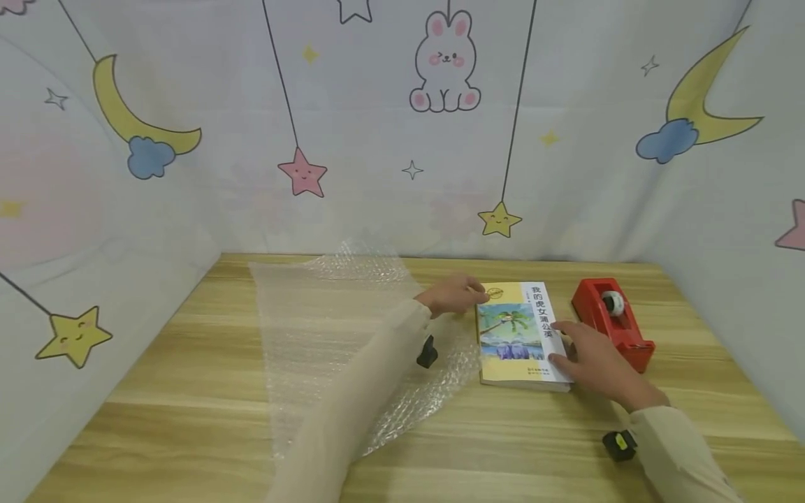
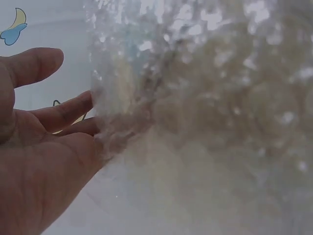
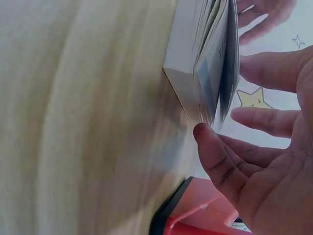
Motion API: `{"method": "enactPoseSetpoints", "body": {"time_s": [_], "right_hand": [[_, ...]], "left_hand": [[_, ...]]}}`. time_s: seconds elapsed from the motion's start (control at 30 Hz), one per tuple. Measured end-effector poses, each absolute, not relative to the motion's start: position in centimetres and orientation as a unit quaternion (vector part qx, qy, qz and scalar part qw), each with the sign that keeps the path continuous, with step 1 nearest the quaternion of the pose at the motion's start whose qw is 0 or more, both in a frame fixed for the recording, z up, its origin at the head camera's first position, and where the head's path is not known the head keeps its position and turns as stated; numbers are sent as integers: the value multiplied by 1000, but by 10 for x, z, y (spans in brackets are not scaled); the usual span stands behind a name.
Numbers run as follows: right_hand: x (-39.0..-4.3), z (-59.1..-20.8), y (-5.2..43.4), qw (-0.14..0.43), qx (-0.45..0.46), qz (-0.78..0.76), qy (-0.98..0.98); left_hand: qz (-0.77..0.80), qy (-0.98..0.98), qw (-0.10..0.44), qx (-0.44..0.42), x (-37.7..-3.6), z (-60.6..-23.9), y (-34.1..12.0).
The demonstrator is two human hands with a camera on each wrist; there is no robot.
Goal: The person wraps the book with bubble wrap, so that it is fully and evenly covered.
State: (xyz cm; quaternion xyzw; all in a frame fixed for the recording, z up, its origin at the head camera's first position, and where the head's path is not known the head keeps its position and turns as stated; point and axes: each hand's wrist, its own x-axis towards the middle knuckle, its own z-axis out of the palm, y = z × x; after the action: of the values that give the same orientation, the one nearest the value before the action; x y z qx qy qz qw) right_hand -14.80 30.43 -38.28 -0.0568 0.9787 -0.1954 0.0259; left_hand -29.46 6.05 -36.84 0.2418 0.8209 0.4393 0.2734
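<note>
1. Head view: the book [image 1: 518,334] lies flat on the wooden table [image 1: 189,391], and I place everything by it. My left hand [image 1: 454,293] rests at its far left corner, fingers loosely extended, gripping nothing. My right hand [image 1: 594,360] lies relaxed along its right edge. The bubble wrap [image 1: 333,335] is spread just left of the book, under my left forearm. The red tape dispenser [image 1: 613,321] stands just right of the book.
2. Left wrist view: my left hand [image 2: 39,147] is flat and unclenched, the bubble wrap [image 2: 205,98] against its fingers [image 2: 63,112].
3. Right wrist view: my right hand [image 3: 264,152] is spread, thumb touching the book [image 3: 200,63] at its page edge; the tape dispenser [image 3: 195,215] sits beside it.
</note>
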Motion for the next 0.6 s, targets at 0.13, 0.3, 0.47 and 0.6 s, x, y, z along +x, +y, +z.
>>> {"method": "enactPoseSetpoints", "body": {"time_s": [0.13, 0.3, 0.47, 0.6], "right_hand": [[-148, -385, 303, 26, -60, -198, 978], [-147, -387, 299, 37, -56, -203, 977], [-147, -388, 297, 42, -49, -198, 978], [-148, -390, 296, 38, -46, -196, 979]], "left_hand": [[438, 818, 277, 250, -293, -370, 64], [431, 819, 290, 243, -292, -369, 67], [436, 819, 294, 230, -292, -368, 72], [436, 830, 276, 212, -292, -367, 77]]}}
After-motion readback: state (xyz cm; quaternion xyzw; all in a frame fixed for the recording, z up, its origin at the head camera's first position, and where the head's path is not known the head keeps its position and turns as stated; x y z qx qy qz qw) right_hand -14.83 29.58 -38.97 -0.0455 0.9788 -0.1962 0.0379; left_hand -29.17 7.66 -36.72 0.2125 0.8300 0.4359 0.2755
